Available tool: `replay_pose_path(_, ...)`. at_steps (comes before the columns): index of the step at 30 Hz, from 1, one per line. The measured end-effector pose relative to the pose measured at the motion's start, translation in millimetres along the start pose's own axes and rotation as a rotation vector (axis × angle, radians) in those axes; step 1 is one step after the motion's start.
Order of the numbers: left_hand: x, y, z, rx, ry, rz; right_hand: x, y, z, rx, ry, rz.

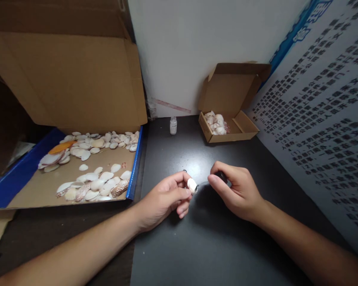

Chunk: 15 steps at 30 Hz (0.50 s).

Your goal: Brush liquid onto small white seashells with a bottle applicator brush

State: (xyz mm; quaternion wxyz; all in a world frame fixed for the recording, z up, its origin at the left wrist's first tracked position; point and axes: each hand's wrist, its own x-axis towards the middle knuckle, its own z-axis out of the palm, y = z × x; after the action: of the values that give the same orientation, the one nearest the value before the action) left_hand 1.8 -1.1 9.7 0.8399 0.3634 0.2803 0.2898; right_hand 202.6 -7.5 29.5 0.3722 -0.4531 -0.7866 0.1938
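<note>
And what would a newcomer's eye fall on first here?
Probably the large blue-sided box on the left, with its many scattered shells. Then, near the centre, the left hand holding one white shell, and the right hand closed around a dark object. Behind, at right, stands a smaller open box with more shells.

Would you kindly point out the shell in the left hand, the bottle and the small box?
Held shell [191, 184]: head view, middle of its white surface.
Bottle [173, 127]: head view, on its label.
Small box [233, 137]: head view, on its front wall.
</note>
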Motion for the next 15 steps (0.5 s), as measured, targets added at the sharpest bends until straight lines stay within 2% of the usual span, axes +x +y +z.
replay_pose_path(3,-0.1,0.2,0.3,-0.001,-0.001,0.004,0.8,0.7,0.4,-0.046,0.030,0.032)
replay_pose_path(8,0.1,-0.2,-0.3,-0.002,0.002,0.004,0.3,-0.5,-0.5,0.069,0.008,-0.031)
replay_pose_path(11,0.1,0.4,0.0,-0.007,0.008,-0.006,0.0,-1.4,0.0,-0.012,-0.008,-0.010)
replay_pose_path(15,0.1,1.2,0.8,-0.022,0.016,-0.013,0.3,-2.3,-1.1,0.009,0.037,-0.009)
